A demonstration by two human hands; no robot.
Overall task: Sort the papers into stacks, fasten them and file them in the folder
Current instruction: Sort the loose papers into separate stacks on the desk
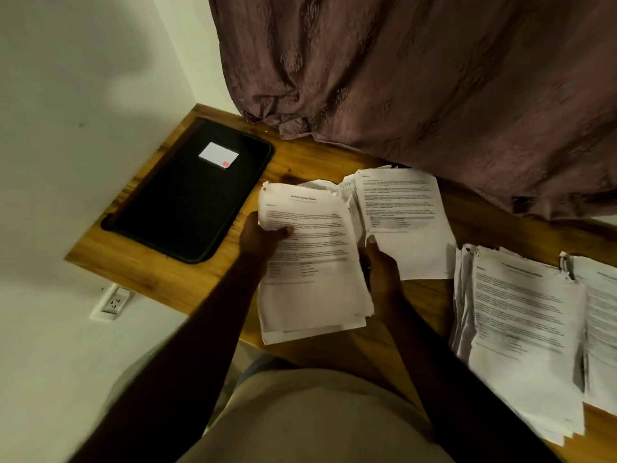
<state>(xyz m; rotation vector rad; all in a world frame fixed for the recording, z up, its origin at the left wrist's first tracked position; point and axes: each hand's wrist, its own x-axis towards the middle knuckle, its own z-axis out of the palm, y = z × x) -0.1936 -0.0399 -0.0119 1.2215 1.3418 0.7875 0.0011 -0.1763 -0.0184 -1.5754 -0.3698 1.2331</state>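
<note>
The task is judged to be in its sorting stage, with fastening barely begun and filing not started. The folder (187,202) is seen closed and flat on the bench (160,282), with nothing yet put into it. Just right of the folder, a bundle (310,262) of printed papers is held above the bench. The grip of the left hand (260,238) is clamped on the bundle's edge nearest the folder, thumb on top. The grip of the right hand (382,269) appears closed on a loose page (407,208) that is turned away from the bundle on the side far from the folder; a few crumpled sheets are glimpsed between the two. Well to the right of the folder, a sorted stack (524,329) is laid on the bench. A second stack (601,312) lies beyond it, cut off by the frame edge. What looks like a clip (567,265) is seen at the top corner between them, though blur prevents certainty. Counted: one folder, one held bundle, one loose page, two laid stacks, one possible clip. The held bundle is still to be sorted, the stacks fastened, and everything filed.
</note>
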